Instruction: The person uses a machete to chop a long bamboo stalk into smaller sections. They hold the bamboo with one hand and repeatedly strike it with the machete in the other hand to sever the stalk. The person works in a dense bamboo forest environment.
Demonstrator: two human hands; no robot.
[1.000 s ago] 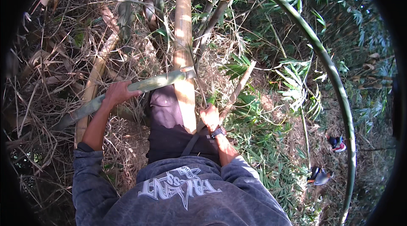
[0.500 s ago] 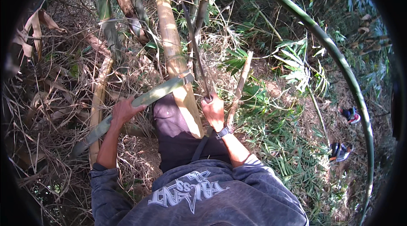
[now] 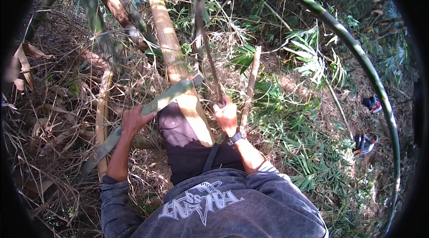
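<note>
My left hand (image 3: 136,122) is wrapped around a green bamboo piece (image 3: 167,96), which slants from the lower left up to a pale cut end. That end lies across a thick yellowish bamboo pole (image 3: 163,25), whose pale, cut-open near part (image 3: 195,115) rests over my thigh. In my right hand (image 3: 226,115), closed just right of the pole, is a long, thin dark blade (image 3: 210,61) that looks like a machete seen edge-on. The blade points up and away, apart from the green bamboo's end. My fingers hide its handle.
A long green bamboo stem (image 3: 346,34) arches over the right side. An upright cut stick (image 3: 250,88) stands beside my right hand. More stems (image 3: 91,10) and dry twigs (image 3: 53,126) crowd the left. Two people (image 3: 370,104) (image 3: 366,144) are farther off at right.
The view has shifted slightly, so the poles and stems appear a little farther left. Both hands keep their grips; the blade and green bamboo hold nearly the same places relative to each other.
</note>
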